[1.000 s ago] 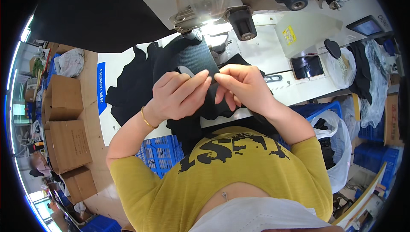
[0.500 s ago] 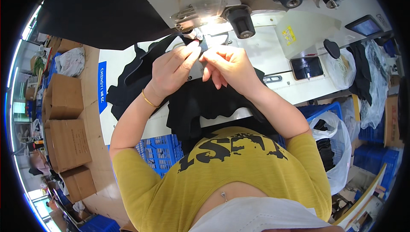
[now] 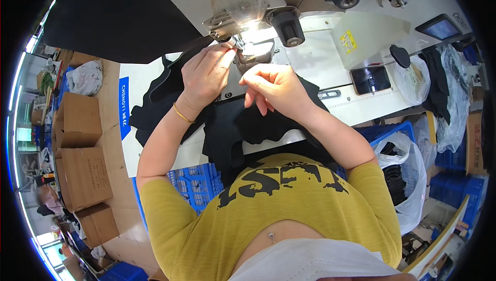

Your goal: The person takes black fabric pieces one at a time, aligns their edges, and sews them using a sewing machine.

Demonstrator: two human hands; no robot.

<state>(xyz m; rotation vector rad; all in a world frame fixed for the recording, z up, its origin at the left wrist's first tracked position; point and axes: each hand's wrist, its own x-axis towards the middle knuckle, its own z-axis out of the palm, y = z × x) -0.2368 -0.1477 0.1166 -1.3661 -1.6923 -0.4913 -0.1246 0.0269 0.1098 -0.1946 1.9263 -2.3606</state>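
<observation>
A lit sewing machine [image 3: 256, 53] stands in front of me, its light glaring over the needle area. My left hand [image 3: 205, 77], with a gold bangle at the wrist, has its fingertips pinched together right beside the presser foot. What lies between those fingertips is hidden. My right hand [image 3: 274, 87] is held a little nearer and to the right, thumb and forefinger pressed together and the other fingers curled. Anything in that pinch is too small to make out. Black fabric pieces [image 3: 253, 120] lie beneath both hands and hang over the table's front edge.
A phone [image 3: 371, 80] rests on the white table [image 3: 356, 108], near a clear bag [image 3: 413, 82]. Blue crates [image 3: 194, 185] stand below the table. A white plastic bag of black pieces [image 3: 400, 177] is at right. Cardboard boxes [image 3: 82, 175] line the left floor.
My hands have come apart slightly, the left moving left and the right slightly down. The dark strip between them no longer shows, and the machine's metal bed is more visible.
</observation>
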